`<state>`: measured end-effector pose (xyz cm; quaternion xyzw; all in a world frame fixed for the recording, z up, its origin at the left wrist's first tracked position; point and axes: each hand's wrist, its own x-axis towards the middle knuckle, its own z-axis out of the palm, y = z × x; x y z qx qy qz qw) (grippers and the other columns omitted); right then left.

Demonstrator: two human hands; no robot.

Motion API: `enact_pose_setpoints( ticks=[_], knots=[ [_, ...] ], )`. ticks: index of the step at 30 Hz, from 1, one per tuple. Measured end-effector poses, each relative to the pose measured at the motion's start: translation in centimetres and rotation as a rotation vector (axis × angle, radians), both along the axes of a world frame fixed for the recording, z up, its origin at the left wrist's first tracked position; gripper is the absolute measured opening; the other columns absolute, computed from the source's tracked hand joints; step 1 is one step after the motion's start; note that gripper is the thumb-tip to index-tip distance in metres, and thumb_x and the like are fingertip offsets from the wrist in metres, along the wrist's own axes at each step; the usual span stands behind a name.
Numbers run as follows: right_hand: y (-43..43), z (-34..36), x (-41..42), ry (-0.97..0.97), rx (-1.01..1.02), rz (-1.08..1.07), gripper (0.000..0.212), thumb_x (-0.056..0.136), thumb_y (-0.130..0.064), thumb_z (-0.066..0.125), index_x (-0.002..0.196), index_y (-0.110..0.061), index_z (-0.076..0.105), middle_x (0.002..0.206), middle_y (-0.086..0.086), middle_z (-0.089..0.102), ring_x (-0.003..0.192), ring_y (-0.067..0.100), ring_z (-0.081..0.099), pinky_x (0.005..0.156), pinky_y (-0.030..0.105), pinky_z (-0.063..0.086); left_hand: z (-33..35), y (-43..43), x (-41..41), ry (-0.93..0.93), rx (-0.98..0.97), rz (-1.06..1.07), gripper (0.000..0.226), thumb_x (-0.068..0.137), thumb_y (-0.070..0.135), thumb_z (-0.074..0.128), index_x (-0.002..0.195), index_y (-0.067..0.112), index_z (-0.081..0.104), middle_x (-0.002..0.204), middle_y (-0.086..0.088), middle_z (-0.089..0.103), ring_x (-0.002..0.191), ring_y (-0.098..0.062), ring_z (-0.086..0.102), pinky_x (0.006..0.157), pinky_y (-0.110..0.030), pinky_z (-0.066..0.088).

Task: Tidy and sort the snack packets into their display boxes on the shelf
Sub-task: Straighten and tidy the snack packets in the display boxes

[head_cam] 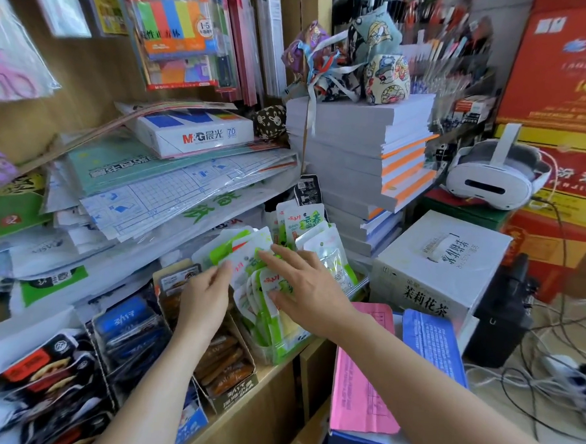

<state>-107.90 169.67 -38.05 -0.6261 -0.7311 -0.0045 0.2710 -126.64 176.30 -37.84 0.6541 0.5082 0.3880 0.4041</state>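
Since the green packets (242, 249) slump loose, the right hand (301, 284) presses them flat-fingered while the left hand (204, 295) braces alongside, grip unclear.

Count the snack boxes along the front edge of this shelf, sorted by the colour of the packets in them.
Black and red packets: 1 box
Blue packets: 1 box
Brown packets: 1 box
Green and white packets: 1 box
Total: 4 boxes
Anything further left is cut off by the picture's edge and is not counted.
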Motion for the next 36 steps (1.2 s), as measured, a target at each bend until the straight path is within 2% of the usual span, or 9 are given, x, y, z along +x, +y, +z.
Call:
enact_pose_setpoints(
  ticks=[4,9,12,15,18,21,27,32,36],
  knots=[
    [0.6,-0.2,0.3,0.031,-0.002,-0.017,0.055,0.089,-0.029,0.062,0.142,-0.029,0.049,0.138,-0.006,0.054,0.12,0.022,0.042,0.101,0.038,0.042,1.6,-1.7,1.1,-0.095,-0.015,-0.168,0.02,0.104,0.043,0.048,0.095,0.042,0.066,0.1,0.02,0.07,0.098,0.01,0.062,0.089,-0.022,0.048],
    [0.2,-1.4,0.8,-0.041,0.101,-0.068,0.037,0.089,-0.033,0.067,0.123,-0.021,0.063,0.111,-0.002,0.063,0.102,0.024,0.049,0.087,0.041,0.047,1.0,-1.5,1.7,0.066,0.1,-0.277,0.035,0.108,0.038,0.04,0.118,0.023,0.07,0.108,0.014,0.071,0.105,0.003,0.064,0.093,-0.024,0.052],
    [0.0,-2.1,0.6,-0.122,0.184,-0.147,0.038,0.086,-0.038,0.069,0.12,-0.023,0.061,0.12,-0.001,0.059,0.114,0.027,0.047,0.095,0.046,0.043,0.6,-1.5,2.2,0.221,0.179,-0.207,0.046,0.108,0.04,0.038,0.085,0.011,0.065,0.076,-0.006,0.066,0.074,-0.017,0.063,0.067,-0.035,0.045],
    [-0.2,-2.1,0.6,-0.056,0.194,-0.169,0.049,0.085,-0.038,0.069,0.129,-0.021,0.053,0.14,0.002,0.048,0.132,0.03,0.041,0.104,0.052,0.037,0.2,-1.6,2.3,0.239,0.123,-0.147,0.053,0.107,0.044,0.037,0.088,0.001,0.062,0.084,-0.022,0.065,0.077,-0.034,0.062,0.066,-0.033,0.037],
    [-0.2,-1.8,0.3,-0.031,0.143,-0.111,0.071,0.088,-0.029,0.064,0.152,-0.026,0.031,0.161,-0.001,0.027,0.147,0.028,0.026,0.115,0.048,0.024,0.8,-1.7,2.7,0.181,-0.029,-0.082,0.042,0.104,0.04,0.043,0.099,0.009,0.072,0.089,-0.009,0.07,0.079,-0.017,0.062,0.072,-0.032,0.044],
    [0.4,-1.6,-0.3,-0.042,0.105,-0.093,0.068,0.086,-0.025,0.053,0.151,-0.032,0.035,0.156,-0.006,0.038,0.149,0.028,0.024,0.116,0.052,0.023,1.5,-2.0,2.8,0.208,-0.053,-0.069,0.041,0.104,0.036,0.042,0.098,0.007,0.071,0.087,-0.002,0.068,0.082,-0.015,0.061,0.073,-0.034,0.046],
    [1.0,-2.0,-0.1,-0.036,0.034,-0.066,0.051,0.09,-0.029,0.055,0.141,-0.038,0.049,0.145,-0.014,0.05,0.141,0.021,0.036,0.113,0.053,0.026,1.8,-2.1,1.1,0.263,0.415,0.186,0.019,0.1,0.032,0.057,0.106,0.026,0.074,0.092,0.01,0.072,0.084,-0.008,0.066,0.067,-0.026,0.053],
    [0.3,-2.8,0.5,-0.058,0.073,-0.038,0.046,0.092,-0.03,0.057,0.137,-0.034,0.052,0.139,-0.013,0.053,0.134,0.019,0.042,0.106,0.052,0.034,1.9,0.9,2.0,0.334,0.574,0.057,0.046,0.099,0.026,0.06,0.145,0.024,0.053,0.145,0.007,0.052,0.133,-0.016,0.041,0.11,-0.031,0.032],
    [-0.4,-3.5,0.8,-0.044,0.096,-0.018,0.042,0.093,-0.03,0.053,0.135,-0.033,0.051,0.135,-0.013,0.054,0.133,0.019,0.043,0.104,0.05,0.034,2.4,2.7,3.3,0.521,0.537,-0.017,0.044,0.099,0.031,0.06,0.143,0.028,0.055,0.145,0.005,0.056,0.132,-0.022,0.05,0.107,-0.044,0.042]
  ],
)
